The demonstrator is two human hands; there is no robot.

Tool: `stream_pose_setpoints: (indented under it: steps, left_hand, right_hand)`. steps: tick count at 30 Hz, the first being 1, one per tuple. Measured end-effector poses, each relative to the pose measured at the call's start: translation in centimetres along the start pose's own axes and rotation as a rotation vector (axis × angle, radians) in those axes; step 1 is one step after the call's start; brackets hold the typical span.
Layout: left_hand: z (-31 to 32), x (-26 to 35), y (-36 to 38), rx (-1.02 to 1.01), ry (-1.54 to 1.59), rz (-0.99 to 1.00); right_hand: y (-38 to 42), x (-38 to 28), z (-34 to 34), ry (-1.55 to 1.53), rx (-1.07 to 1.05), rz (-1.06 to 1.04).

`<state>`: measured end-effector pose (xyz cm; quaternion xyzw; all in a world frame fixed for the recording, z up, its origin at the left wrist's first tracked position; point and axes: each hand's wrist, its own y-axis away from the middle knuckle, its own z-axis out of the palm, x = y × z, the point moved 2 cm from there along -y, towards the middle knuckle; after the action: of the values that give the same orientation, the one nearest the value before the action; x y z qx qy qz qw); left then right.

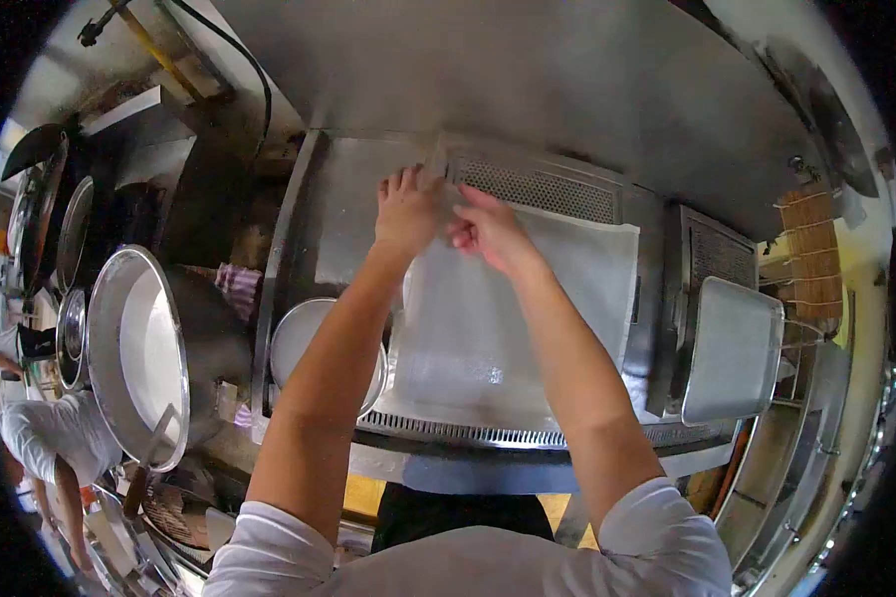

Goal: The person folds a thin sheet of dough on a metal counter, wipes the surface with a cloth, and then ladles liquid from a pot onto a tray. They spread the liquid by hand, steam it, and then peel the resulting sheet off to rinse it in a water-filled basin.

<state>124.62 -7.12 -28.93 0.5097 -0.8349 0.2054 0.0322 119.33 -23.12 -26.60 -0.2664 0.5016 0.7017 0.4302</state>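
Note:
Both my arms reach forward over a steel worktop. My left hand is at the upper left corner of a pale, flat square sheet, its fingers partly spread and blurred at the tips. Just to its right, my right hand has its index finger stretched out and the other fingers curled; whether anything thin lies between the fingers is too blurred to tell. Behind the sheet runs a perforated metal strip. A round metal tray sits partly under my left forearm.
A large pot with white contents and a ladle stands at the left. A rectangular tray is at the right, near a rolled bamboo mat. Another person in a white shirt bends at the far left.

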Motion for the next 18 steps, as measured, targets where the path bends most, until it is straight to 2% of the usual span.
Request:
stream_pose_setpoints:
  steps: [5,6,8,10,11,12,15,17,18]
  left_hand:
    - [-1.8,0.0,-0.3,-0.174,-0.036,-0.040]
    - [-2.0,-0.1,-0.4,-0.191,-0.033,-0.041]
    - [-2.2,-0.2,-0.5,-0.228,-0.017,-0.045]
    - [-0.6,-1.2,-0.6,-0.203,-0.078,0.000]
    - [0.0,-1.4,-0.6,-0.191,-0.110,0.024]
    - [-0.3,-1.3,-0.8,-0.205,-0.102,0.020]
    - [-1.2,-0.6,-0.9,-0.219,-0.098,0.023]
    - [-1.4,-0.3,-0.3,-0.197,-0.117,0.039]
    - [-1.8,0.0,0.6,-0.128,-0.087,0.076]
  right_hand:
    - [-4.5,1.6,1.0,-0.003,-0.060,0.038]
    - [-3.8,1.8,1.6,0.011,-0.008,0.053]
    - [-0.2,3.0,3.5,0.042,0.101,0.088]
    - [3.1,6.7,4.1,0.285,0.035,0.088]
    - [5.0,10.2,4.6,0.323,0.094,0.116]
    - [8.2,11.9,5.3,0.554,0.005,0.228]
    - [16.4,16.1,7.6,0.885,-0.106,0.062]
    - [19.4,18.2,8.3,0.941,-0.094,-0.115]
    - [19.5,17.2,8.1,0.901,-0.186,-0.058]
